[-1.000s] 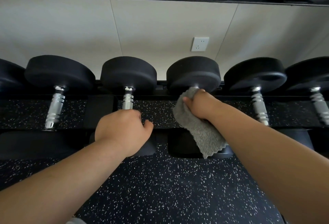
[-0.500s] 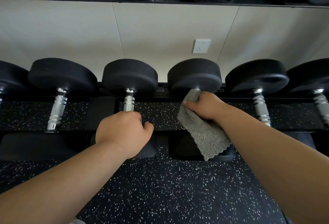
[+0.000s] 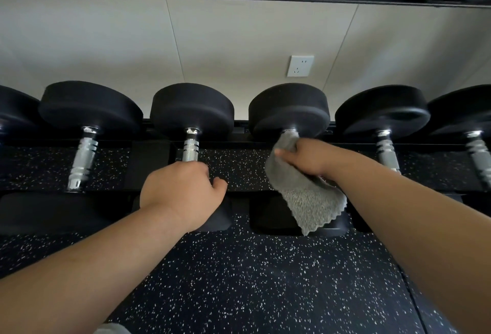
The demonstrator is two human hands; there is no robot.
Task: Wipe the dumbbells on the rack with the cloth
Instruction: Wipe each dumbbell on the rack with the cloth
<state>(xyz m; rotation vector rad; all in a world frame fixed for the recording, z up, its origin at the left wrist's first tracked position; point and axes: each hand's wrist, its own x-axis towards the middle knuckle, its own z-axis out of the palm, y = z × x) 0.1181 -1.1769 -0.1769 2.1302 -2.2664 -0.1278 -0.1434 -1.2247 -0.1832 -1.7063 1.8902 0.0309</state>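
floor (image 3: 239,280) speckled black, nearest | left hand (image 3: 180,193) grip clenched round handle of dumbbell (image 3: 192,110) left of the cloth | right hand (image 3: 310,158) grip grasping grey cloth (image 3: 308,195) around next dumbbell's handle | socket (image 3: 300,66) on wall beyond

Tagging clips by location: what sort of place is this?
Most likely a gym's weight area: a row of black dumbbells with knurled steel handles lies on a rack, over speckled rubber flooring.
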